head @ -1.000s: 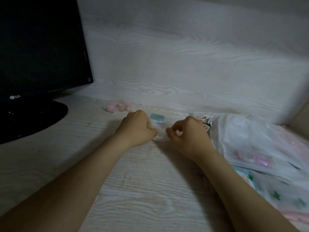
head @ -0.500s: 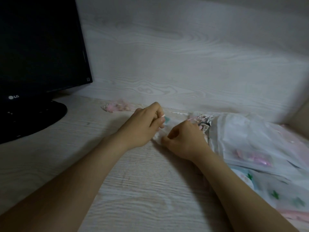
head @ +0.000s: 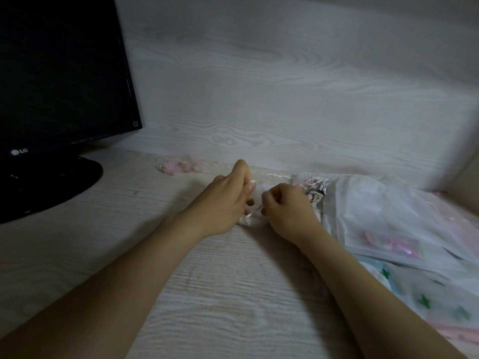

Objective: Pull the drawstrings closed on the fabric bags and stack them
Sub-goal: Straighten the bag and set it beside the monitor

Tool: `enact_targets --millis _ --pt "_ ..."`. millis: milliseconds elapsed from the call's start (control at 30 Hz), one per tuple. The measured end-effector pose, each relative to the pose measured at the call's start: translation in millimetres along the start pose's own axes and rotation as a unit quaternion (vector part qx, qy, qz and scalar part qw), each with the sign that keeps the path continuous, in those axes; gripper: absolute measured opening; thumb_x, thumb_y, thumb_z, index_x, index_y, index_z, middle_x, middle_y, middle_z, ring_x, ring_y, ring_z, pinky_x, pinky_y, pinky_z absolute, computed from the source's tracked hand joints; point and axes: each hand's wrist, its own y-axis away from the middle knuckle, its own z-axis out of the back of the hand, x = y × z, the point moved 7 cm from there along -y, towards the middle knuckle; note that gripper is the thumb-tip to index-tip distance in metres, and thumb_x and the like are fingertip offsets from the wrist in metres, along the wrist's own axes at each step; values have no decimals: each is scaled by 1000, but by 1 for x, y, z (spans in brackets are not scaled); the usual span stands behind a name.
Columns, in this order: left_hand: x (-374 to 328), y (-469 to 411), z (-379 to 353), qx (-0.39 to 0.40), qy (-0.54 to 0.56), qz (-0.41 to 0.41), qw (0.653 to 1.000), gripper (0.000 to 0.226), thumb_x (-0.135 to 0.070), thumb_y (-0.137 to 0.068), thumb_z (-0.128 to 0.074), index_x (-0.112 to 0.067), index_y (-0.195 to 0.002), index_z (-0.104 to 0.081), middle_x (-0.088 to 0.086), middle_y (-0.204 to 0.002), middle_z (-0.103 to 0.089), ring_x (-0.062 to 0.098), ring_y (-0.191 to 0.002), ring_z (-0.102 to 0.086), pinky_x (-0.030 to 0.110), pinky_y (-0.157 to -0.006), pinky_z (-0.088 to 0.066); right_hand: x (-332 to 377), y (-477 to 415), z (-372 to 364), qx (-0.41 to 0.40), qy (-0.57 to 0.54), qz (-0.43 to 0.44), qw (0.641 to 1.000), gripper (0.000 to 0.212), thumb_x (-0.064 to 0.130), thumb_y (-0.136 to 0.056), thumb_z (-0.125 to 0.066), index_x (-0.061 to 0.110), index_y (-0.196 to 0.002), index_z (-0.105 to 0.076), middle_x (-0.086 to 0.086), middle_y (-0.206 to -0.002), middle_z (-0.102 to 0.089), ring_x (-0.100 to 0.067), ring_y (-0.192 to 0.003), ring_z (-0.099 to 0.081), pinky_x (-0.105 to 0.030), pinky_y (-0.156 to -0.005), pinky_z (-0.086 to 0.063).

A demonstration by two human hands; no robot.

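A small sheer white fabric bag (head: 252,220) lies bunched on the desk between my two hands. My left hand (head: 228,200) grips its left side, fingers curled, thumb against the cloth. My right hand (head: 287,211) pinches a thin white drawstring (head: 255,211) at the bag's mouth. Most of the bag is hidden behind my fingers. A small pink sheer bag (head: 178,167) lies alone near the back wall. To the right sits a loose pile of sheer bags (head: 375,216), white on top, with pink and green-star ones beneath.
A black monitor (head: 62,73) on a round base (head: 51,182) stands at the left. A pale wood wall (head: 285,99) closes the back of the desk (head: 207,294), and a side panel (head: 466,177) closes the right corner.
Both hands have closed in on the small white bag. The left hand turned so its thumb shows, and the right hand shifted left and now pinches the string.
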Motion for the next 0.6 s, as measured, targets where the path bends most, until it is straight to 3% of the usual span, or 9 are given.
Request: enact_targets --millis 100,233,300,467,533,600 --pt "8 -2 3 -23 23 45 998 17 -34 -111 -45 -20 -101 -44 -3 -91 -76 12 -81 -74 46 -76 -61 -7 0 11 -53 -201 -72 976 25 21 -103 -56 5 -87 -68 -5 -74 -77 -15 -67 -70 -33 -69 -55" --pt "16 -2 3 -18 129 117 984 13 -28 -108 -60 -17 -100 -59 -4 -85 -80 10 -78 -77 29 -56 -55 -1 6 17 -49 -421 -112 899 26 28 -107 -56 5 -97 -62 -12 -81 -78 -23 -79 -75 -32 -73 -58" --pt "16 -2 5 -10 183 139 973 11 -27 -104 -67 -16 -103 -68 -3 -89 -82 11 -85 -78 31 -60 -59 1 8 14 -27 -465 -129 876 26 29 -106 -58 5 -96 -62 -10 -73 -73 -26 -83 -76 -32 -74 -59" --pt "17 -5 7 -19 336 160 928 16 -18 -101 -71 -7 -112 -75 8 -104 -81 24 -98 -78 39 -93 -61 -1 13 10 -5 -477 -171 862 31 31 -99 -69 1 -96 -62 -8 -55 -54 -28 -75 -77 -30 -62 -55" --pt "19 -7 4 -14 369 172 913 17 -16 -102 -70 -5 -113 -76 10 -106 -80 21 -84 -73 38 -92 -60 2 13 9 10 -501 -174 848 34 33 -99 -69 0 -99 -62 -9 -56 -52 -29 -76 -76 -29 -61 -54" --pt "22 -7 0 8 352 175 919 18 -18 -102 -69 -5 -112 -77 7 -98 -79 13 -72 -61 35 -80 -54 8 12 8 34 -528 -171 831 32 33 -100 -66 1 -100 -64 -9 -59 -58 -30 -82 -76 -31 -63 -56"
